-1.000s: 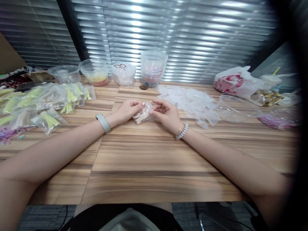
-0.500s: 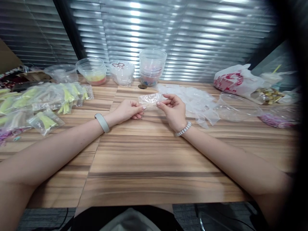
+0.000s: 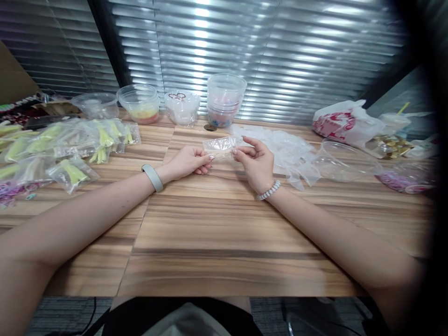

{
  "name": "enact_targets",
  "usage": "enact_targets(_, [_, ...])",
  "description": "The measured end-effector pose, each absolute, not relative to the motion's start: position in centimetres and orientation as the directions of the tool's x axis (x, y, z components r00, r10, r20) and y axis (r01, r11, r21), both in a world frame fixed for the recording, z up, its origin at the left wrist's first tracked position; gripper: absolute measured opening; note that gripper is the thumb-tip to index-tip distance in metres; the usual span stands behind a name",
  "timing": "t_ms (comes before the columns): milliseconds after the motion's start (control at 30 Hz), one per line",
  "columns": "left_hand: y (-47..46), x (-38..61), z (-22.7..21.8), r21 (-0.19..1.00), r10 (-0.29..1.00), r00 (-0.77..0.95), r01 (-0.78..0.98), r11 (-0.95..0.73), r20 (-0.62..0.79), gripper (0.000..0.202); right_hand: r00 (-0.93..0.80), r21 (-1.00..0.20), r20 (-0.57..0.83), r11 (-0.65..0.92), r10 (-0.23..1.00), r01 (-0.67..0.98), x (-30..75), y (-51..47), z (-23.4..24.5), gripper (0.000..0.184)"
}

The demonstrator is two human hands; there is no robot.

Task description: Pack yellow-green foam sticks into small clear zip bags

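A small clear plastic bag (image 3: 220, 144) is stretched between my two hands above the middle of the table. At its left edge my left hand (image 3: 191, 162) pinches it between thumb and fingers. My right hand (image 3: 257, 163) grips the opposite edge with thumb and index finger, the other fingers curled. Something pale shows along the bag's lower part, too faint to make out. Just behind and right of my right hand lies a spread of flat, empty-looking clear bags (image 3: 290, 149).
Filled bags with yellow-green pieces (image 3: 75, 172) lie at left, beside purple bands (image 3: 17, 191). Along the blinds stand clear tubs (image 3: 138, 100), a wrapped bowl (image 3: 182, 109) and stacked cups (image 3: 226, 100). At right are a tipped clear container (image 3: 346, 161) and a red-white carrier bag (image 3: 345, 121).
The view has shifted slightly, so everything sits a little further right. Both hands keep hold of the small bag, and the right thumb and fingers have moved slightly along its edge.
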State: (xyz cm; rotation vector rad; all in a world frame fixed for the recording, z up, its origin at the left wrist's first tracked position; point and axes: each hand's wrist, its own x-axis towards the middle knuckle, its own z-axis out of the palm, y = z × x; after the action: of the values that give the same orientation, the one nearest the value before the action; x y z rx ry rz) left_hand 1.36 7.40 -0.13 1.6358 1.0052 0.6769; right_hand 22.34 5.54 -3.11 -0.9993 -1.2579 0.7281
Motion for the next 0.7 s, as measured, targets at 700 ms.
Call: enact_targets(700, [5.1,1.5,-0.5,0.066,0.524,0.547,0.648,-0.759,0.652,0.079,0.088,-0.935,0.354,0.353,0.931,0.035,21.9,4.9,-2.8,0.056])
